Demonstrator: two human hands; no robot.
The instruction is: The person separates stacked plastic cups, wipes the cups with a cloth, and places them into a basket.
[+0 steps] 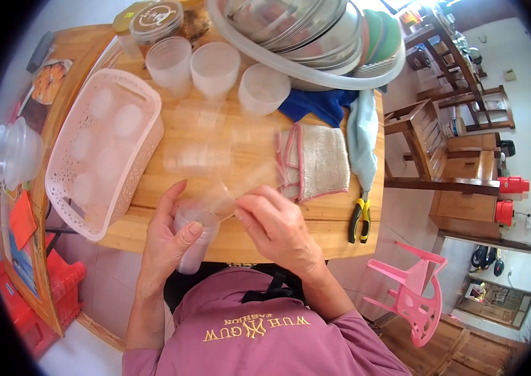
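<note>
At the table's front edge, my left hand [171, 241] is wrapped around a clear plastic cup [198, 235], possibly a nested stack. My right hand [281, 232] is closed, its thumb and fingers pinching a see-through plastic cup [220, 199], tilted and touching or just above the left hand's cup; its outline is blurred. Farther up the table are more clear cups [198, 156], hard to tell apart from the wood. Behind them stand three stacks of translucent tubs [215, 69]. To the left, a pink basket [104, 216] holds several pale round pieces.
A big basin [315, 75] of metal bowls stands at the back. Folded cloths [323, 160], a blue cloth [315, 105] and yellow-black pliers [359, 220] lie right. Lidded jars [156, 22] stand back left. A pink plastic chair [406, 282] is on the floor.
</note>
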